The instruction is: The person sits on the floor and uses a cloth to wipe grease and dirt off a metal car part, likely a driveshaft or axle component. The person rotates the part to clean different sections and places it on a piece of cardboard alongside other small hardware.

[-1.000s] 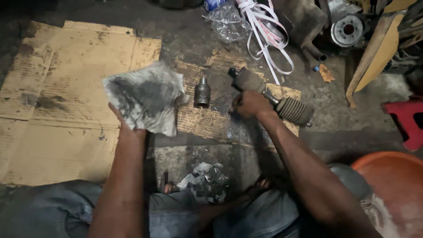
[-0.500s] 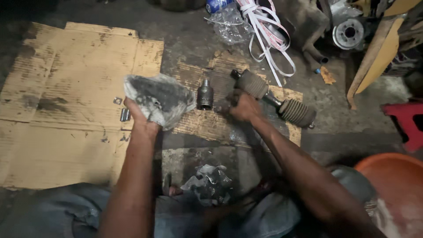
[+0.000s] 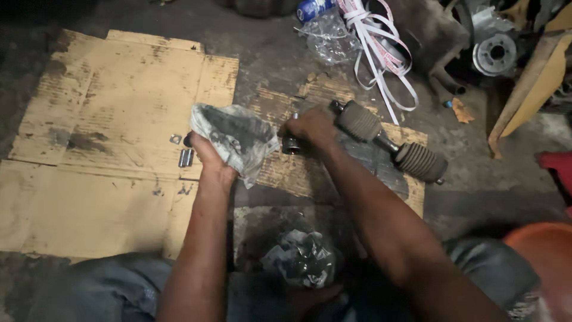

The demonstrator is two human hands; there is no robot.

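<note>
My left hand [image 3: 208,156] grips a dirty, greasy grey rag [image 3: 235,136] bunched above the cardboard. My right hand [image 3: 313,126] is closed over a small metal joint piece [image 3: 291,143] standing on a torn piece of cardboard [image 3: 298,173]. Just right of that hand lies a drive axle shaft [image 3: 387,143] with two ribbed rubber boots, running diagonally down to the right.
A large flattened cardboard sheet [image 3: 101,131] covers the floor at left, with small metal parts [image 3: 182,152] on it. A crumpled plastic bag [image 3: 301,262] sits between my legs. White straps [image 3: 381,53], clear plastic, a brake disc [image 3: 494,53] and an orange tub [image 3: 542,262] lie around.
My left hand has brought the rag in toward the centre and bunched it up. My right hand has left the axle end and closed over the small metal joint piece.
</note>
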